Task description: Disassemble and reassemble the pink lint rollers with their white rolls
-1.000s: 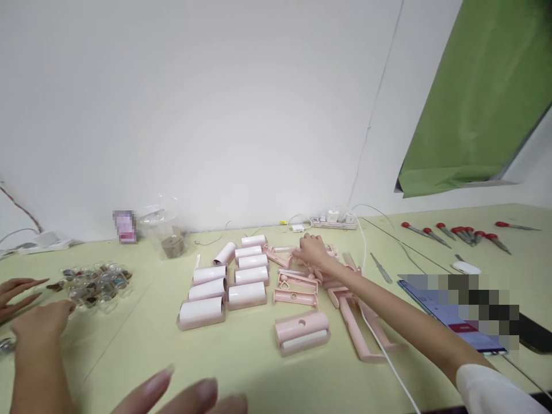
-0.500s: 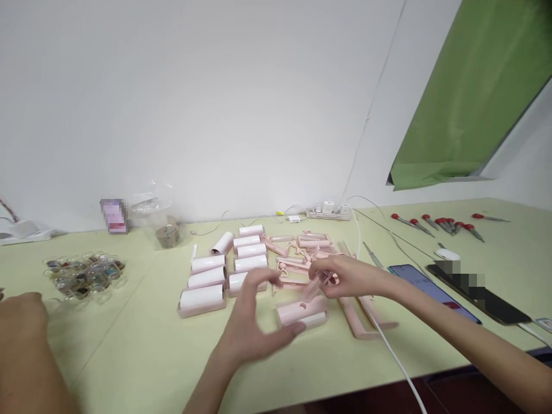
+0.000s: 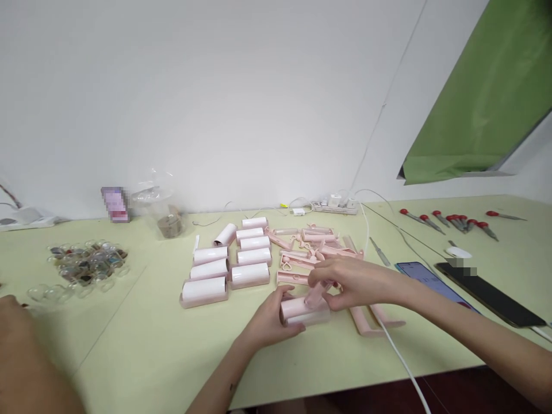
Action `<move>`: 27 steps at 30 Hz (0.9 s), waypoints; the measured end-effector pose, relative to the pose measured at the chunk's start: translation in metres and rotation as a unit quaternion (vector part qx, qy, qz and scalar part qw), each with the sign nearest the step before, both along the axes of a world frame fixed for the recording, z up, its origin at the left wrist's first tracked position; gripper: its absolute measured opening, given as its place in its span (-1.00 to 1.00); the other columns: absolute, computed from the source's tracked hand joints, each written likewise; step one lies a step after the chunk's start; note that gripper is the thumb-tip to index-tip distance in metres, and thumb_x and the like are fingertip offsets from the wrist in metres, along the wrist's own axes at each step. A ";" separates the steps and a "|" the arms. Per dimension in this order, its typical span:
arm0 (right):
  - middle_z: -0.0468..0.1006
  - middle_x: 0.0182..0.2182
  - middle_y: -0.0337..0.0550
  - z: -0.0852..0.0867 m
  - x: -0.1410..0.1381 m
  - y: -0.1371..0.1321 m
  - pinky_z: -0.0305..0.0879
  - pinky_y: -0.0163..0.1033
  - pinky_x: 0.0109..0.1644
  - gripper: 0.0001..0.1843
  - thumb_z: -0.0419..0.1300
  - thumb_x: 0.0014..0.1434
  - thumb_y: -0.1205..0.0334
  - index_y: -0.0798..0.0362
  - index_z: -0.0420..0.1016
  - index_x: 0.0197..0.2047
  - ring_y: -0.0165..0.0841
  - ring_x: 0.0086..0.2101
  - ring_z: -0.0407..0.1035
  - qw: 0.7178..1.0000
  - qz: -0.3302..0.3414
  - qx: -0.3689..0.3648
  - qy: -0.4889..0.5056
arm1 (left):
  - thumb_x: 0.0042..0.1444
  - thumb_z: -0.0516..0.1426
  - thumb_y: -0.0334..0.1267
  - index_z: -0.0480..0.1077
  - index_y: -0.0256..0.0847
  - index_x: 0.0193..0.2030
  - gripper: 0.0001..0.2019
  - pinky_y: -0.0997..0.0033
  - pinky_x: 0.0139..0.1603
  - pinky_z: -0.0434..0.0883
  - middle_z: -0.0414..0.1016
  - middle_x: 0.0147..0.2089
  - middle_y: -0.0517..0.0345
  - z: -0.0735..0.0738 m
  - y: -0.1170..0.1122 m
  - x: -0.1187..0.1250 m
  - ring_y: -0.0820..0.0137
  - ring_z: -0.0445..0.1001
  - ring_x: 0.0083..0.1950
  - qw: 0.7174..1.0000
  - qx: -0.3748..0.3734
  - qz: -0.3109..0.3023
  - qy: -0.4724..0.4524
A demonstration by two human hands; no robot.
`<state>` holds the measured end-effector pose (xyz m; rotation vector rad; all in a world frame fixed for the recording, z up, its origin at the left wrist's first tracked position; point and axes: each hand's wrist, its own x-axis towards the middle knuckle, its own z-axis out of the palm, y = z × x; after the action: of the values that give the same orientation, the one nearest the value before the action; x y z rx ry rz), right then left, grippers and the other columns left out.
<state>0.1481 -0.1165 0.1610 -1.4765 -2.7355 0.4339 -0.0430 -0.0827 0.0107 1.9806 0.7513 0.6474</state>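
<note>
My left hand grips the near end of a pink lint roller that lies on the pale green table. My right hand comes in from the right and pinches a small pink clear piece against the top of that roller. Just behind them lies a heap of pink roller handles and frames. To the left, several pink-cased white rolls lie in two rows.
Another person's arm fills the lower left by a cluster of clear round capsules. Long pink handles and a white cable lie right. Phones, red-handled tools, a power strip, a plastic cup.
My right hand drew back from the far pile with a small pink piece and came down onto the near roller. My left hand rose from the bottom edge and closed on that roller.
</note>
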 end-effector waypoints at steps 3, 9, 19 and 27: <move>0.46 -0.45 -0.17 0.001 0.001 0.002 0.06 -0.37 -0.48 -0.79 0.10 -0.08 0.34 0.04 0.44 -0.31 -0.33 -0.43 0.32 1.000 0.001 -0.006 0.004 | -0.19 0.22 -0.26 0.05 -0.12 0.09 -0.34 0.28 -0.05 0.29 0.31 -0.04 0.08 0.000 0.001 0.000 0.26 0.31 -0.04 1.000 0.013 -0.005 -0.004; 0.46 -0.46 -0.19 0.001 0.004 0.006 0.04 -0.37 -0.50 -0.82 0.12 -0.06 0.28 0.04 0.44 -0.31 -0.35 -0.46 0.31 1.000 -0.011 -0.015 0.015 | -0.18 0.21 -0.28 0.08 -0.15 0.06 -0.37 0.30 -0.03 0.29 0.29 -0.02 0.07 -0.004 0.003 0.001 0.28 0.30 -0.02 1.000 0.026 -0.011 -0.001; 0.42 -0.56 -0.22 0.010 -0.002 0.015 -0.04 -0.38 -0.59 -0.77 0.10 -0.07 0.31 0.04 0.48 -0.28 -0.40 -0.55 0.25 0.998 -0.008 -0.037 -0.041 | -0.18 0.21 -0.30 0.06 -0.15 0.07 -0.37 0.29 0.01 0.27 0.26 0.01 0.06 -0.003 0.004 0.001 0.28 0.27 0.03 1.000 0.019 -0.017 0.001; 0.23 -0.77 -0.25 0.014 -0.033 0.021 -0.19 -0.35 -0.68 -0.82 0.05 -0.15 0.41 0.11 0.33 -0.71 -0.50 -0.73 -0.04 0.994 0.042 -0.005 -0.097 | -0.19 0.22 -0.30 0.04 -0.14 0.08 -0.34 0.27 -0.01 0.28 0.30 -0.03 0.08 0.001 0.001 0.001 0.26 0.28 0.01 1.000 -0.018 -0.001 -0.009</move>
<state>0.1155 -0.0957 0.1751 -1.4853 -2.9568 0.3216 -0.0421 -0.0813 0.0114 1.9391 0.7464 0.6452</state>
